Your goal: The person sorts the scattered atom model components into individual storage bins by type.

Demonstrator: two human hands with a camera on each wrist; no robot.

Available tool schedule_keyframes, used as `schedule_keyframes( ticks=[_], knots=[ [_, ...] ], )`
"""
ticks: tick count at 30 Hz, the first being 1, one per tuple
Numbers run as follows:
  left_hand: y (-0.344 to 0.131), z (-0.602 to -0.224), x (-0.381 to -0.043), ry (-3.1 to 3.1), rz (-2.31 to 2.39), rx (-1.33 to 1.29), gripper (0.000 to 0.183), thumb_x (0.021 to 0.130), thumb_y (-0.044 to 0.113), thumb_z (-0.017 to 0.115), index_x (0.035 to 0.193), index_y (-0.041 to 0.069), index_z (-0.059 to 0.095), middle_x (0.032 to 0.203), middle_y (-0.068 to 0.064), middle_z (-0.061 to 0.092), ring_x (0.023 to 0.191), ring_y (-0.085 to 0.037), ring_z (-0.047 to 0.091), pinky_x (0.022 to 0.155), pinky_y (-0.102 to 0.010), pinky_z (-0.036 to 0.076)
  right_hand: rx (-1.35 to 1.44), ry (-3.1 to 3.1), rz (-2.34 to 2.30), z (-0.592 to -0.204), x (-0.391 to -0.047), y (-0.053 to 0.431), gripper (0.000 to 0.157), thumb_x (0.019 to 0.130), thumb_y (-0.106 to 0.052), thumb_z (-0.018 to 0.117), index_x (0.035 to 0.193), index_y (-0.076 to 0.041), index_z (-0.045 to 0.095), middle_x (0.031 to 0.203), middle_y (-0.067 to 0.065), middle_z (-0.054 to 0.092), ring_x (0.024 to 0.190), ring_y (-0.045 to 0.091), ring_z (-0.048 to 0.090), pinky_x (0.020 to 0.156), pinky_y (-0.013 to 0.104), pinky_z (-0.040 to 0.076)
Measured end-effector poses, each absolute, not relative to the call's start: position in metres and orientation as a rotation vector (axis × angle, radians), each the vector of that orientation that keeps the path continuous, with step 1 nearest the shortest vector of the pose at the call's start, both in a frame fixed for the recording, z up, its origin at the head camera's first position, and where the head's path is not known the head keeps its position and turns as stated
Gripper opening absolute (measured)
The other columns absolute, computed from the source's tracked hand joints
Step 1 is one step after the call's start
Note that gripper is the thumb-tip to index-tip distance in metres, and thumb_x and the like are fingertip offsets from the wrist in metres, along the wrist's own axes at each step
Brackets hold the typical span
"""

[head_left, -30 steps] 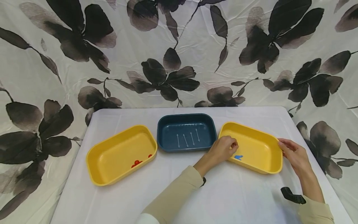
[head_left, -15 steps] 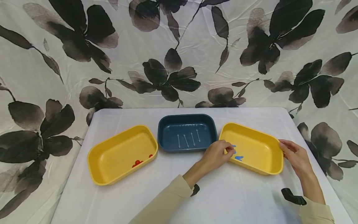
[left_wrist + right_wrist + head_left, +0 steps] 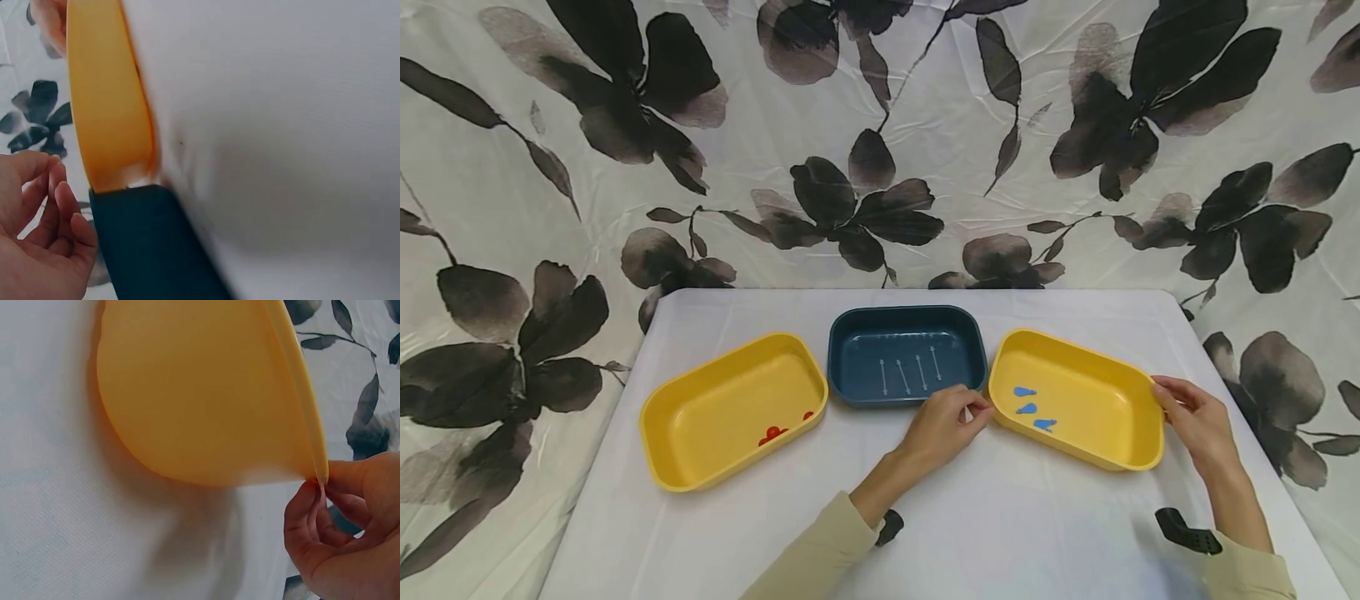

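My left hand (image 3: 942,429) is just off the front right corner of the dark blue tray (image 3: 850,398), beside the left end of the right yellow tray (image 3: 1097,450). Its thumb and index fingertips meet in a pinch; the left wrist view shows nothing sticking out between them, and I cannot tell if something small is inside. My right hand (image 3: 1204,429) pinches that yellow tray's right rim, with the thumb on one side and fingers on the other in the right wrist view. Small flat blue pieces (image 3: 1026,408) lie at the tray's left end. Several thin grey double-ended sticks (image 3: 902,377) lie in the dark blue tray.
Another yellow tray (image 3: 700,458) stands at the left, angled, with small round red pieces (image 3: 773,432) along its front side. All three trays stand on a white-covered table (image 3: 970,533). A flower-patterned cloth (image 3: 737,125) hangs behind.
My left hand has drawn back left and down out of the right yellow tray, uncovering more blue pieces. My right hand keeps its hold on the rim.
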State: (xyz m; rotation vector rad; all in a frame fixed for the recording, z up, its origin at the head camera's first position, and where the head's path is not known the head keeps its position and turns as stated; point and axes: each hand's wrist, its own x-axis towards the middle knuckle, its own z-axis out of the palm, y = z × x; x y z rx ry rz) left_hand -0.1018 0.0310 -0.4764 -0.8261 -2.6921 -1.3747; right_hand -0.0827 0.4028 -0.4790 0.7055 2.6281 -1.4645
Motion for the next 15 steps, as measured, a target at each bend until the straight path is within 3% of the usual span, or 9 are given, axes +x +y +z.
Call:
schedule_keyframes(
  ticks=[6, 12, 15],
  knots=[
    [0.017, -0.482, -0.098, -2.657, -1.384, -0.766, 0.005, 0.095, 0.013, 0.075, 0.095, 0.009, 0.078, 0.082, 0.004, 0.065, 0.070, -0.008, 0.053, 0.061, -0.014, 0.043, 0.725, 2.733, -1.378, -0.478, -0.080, 0.400, 0.059, 0.107, -0.042, 0.050, 0.144, 0.004, 0.051, 0.132, 0.016, 0.055, 0.091, 0.001, 0.050, 0.071, 0.003, 0.046],
    [0.004, -0.482, -0.094, -2.638, -1.413, -0.721, 0.004, 0.094, 0.010, 0.075, 0.094, 0.008, 0.078, 0.081, 0.001, 0.066, 0.071, -0.014, 0.057, 0.063, -0.017, 0.047, 0.765, 2.836, -1.363, -0.478, -0.077, 0.396, 0.055, 0.107, -0.041, 0.053, 0.139, 0.003, 0.057, 0.113, -0.004, 0.059, 0.086, -0.006, 0.049, 0.072, 0.000, 0.043],
    [-0.003, -0.481, -0.093, -2.642, -1.423, -0.690, 0.004, 0.095, 0.011, 0.075, 0.094, 0.008, 0.078, 0.082, 0.001, 0.066, 0.073, -0.015, 0.058, 0.065, -0.018, 0.049, 0.821, 2.870, -1.343, -0.476, -0.077, 0.392, 0.051, 0.106, -0.040, 0.054, 0.138, 0.000, 0.059, 0.110, -0.006, 0.059, 0.089, -0.005, 0.048, 0.075, 0.001, 0.043]
  ],
)
